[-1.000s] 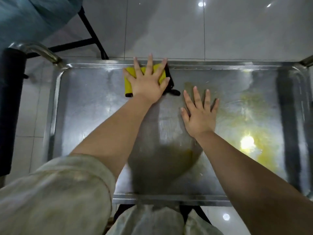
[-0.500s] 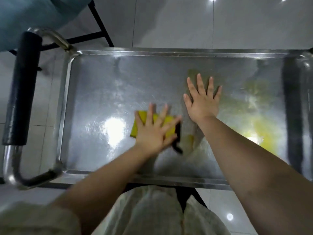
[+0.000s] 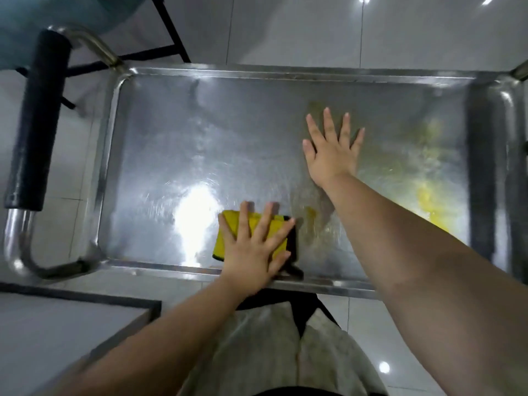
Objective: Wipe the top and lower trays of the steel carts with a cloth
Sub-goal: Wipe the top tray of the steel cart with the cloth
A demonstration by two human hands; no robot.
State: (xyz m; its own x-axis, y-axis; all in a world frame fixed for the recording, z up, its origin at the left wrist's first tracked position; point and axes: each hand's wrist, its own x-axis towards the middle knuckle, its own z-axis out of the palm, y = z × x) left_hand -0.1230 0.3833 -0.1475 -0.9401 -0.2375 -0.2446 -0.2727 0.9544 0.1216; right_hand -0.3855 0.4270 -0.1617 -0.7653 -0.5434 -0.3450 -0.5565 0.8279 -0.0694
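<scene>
The steel cart's top tray (image 3: 285,72) fills the head view, shiny with a yellowish smear at its right. A folded yellow cloth (image 3: 228,232) with a black edge lies near the tray's front rim, left of centre. My left hand (image 3: 254,250) presses flat on the cloth with spread, straight fingers. My right hand (image 3: 331,150) rests flat on the bare tray surface near the middle, fingers spread, apart from the cloth. The lower tray is hidden under the top one.
The cart's curved handle with a black grip (image 3: 37,124) stands at the left end. A grey surface with a dark edge (image 3: 85,307) sits at the lower left. Black frame legs (image 3: 168,32) and a teal object (image 3: 34,18) lie beyond the cart on the tiled floor.
My left hand has dragged the cloth from the tray's far rim toward me to the near rim. My right hand has stayed flat on the tray.
</scene>
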